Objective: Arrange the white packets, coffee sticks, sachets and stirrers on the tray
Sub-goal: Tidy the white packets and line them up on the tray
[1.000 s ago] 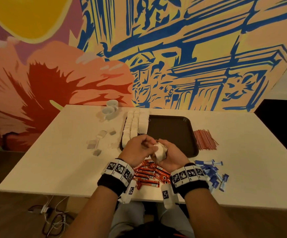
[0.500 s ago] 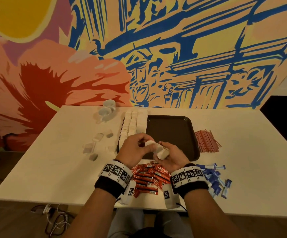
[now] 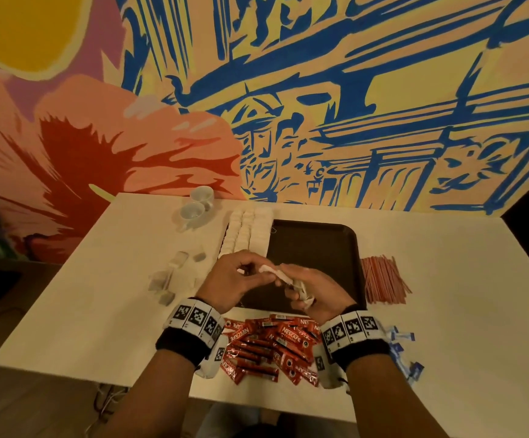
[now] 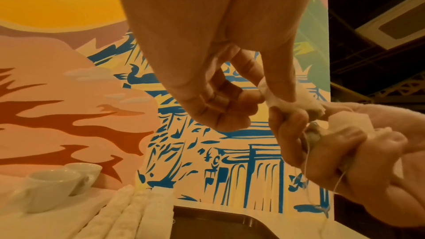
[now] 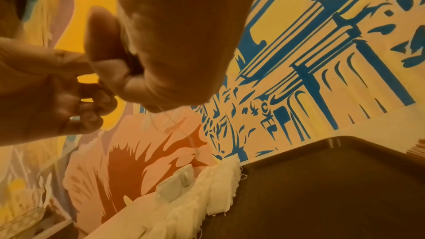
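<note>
Both hands hover over the front left corner of the dark brown tray (image 3: 313,248). My right hand (image 3: 291,287) grips a small bunch of white packets (image 3: 302,290) with thin strings hanging from it. My left hand (image 3: 261,273) pinches the end of one white packet (image 3: 272,270) between thumb and forefinger, and that packet (image 4: 272,98) still touches the bunch (image 4: 347,124). Three rows of white packets (image 3: 247,229) lie along the tray's left side. Red coffee sticks (image 3: 269,349) are heaped by my wrists, blue sachets (image 3: 405,352) at the right, red stirrers (image 3: 383,279) right of the tray.
Two white cups (image 3: 195,207) stand at the back left of the white table (image 3: 98,295). A few loose grey-white packets (image 3: 174,276) lie left of the tray. A painted wall runs right behind the table. Most of the tray's floor (image 5: 322,188) is bare.
Both hands have moved forward from above the coffee sticks to over the tray's front edge. My left hand now draws one packet out of the bunch.
</note>
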`<state>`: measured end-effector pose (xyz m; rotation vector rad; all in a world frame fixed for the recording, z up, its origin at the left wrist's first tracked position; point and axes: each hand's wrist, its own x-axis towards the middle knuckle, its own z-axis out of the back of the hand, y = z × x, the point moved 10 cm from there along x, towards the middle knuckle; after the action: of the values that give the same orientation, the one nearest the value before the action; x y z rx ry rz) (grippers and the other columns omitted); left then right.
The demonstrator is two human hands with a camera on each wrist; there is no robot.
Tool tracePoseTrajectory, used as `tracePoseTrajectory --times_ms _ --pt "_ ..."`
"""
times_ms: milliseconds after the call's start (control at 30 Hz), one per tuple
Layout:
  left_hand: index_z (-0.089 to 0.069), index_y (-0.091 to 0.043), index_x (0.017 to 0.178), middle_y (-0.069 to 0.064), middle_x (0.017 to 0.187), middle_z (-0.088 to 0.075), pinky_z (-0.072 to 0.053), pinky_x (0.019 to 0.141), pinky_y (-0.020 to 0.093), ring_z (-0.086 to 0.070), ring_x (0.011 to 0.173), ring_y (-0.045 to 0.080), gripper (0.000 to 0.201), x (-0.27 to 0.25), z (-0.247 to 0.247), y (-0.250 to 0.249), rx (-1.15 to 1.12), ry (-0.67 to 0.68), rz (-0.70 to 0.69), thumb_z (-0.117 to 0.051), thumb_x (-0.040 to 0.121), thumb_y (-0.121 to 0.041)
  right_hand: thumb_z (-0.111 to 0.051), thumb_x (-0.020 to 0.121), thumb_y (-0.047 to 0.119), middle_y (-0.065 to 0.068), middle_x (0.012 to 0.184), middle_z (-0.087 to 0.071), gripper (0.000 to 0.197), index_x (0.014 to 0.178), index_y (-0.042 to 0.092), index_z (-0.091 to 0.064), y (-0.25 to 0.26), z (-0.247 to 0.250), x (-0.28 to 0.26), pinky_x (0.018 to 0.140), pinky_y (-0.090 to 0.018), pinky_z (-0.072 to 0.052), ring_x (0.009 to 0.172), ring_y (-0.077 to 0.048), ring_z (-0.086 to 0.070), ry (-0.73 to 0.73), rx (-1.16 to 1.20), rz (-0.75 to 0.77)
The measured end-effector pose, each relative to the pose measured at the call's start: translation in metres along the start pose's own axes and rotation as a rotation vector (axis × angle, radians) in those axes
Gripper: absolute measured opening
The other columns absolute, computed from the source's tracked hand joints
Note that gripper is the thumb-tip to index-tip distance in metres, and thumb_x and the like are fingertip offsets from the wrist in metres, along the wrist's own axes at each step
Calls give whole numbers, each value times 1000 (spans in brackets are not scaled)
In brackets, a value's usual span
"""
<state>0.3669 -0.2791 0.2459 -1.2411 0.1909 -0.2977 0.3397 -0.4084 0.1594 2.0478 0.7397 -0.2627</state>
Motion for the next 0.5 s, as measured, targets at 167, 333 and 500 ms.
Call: tracePoseTrajectory --times_ms 167,333,500 --pt "-78 -17 94 -7 95 -74 -50 73 19 -64 80 9 20 4 7 -11 22 -19 19 -75 84 0 -75 89 17 -2 90 -63 36 124 9 -71 32 5 -16 48 -18 -38 61 -9 -49 -83 -123 133" --pt "-76 -12 101 -8 84 -74 -51 66 17 -66 75 3 18 5 2 -22 -71 4 120 -67 91 0 -79 86 9 -3 92 -65 29 114 15 -76 54 9 -24 52 -23 -39 62 -10 -50 -173 -265 194" --pt "-76 -10 99 7 97 -75 -58 76 30 -70 85 20 10 9 6 -27 -170 -41 158 -72 90 -11 -84 81 6 -2 87 -66 32 109 16 -75 63 -1 -18 51 -26 -41 61 -12 -51 -214 -394 237"
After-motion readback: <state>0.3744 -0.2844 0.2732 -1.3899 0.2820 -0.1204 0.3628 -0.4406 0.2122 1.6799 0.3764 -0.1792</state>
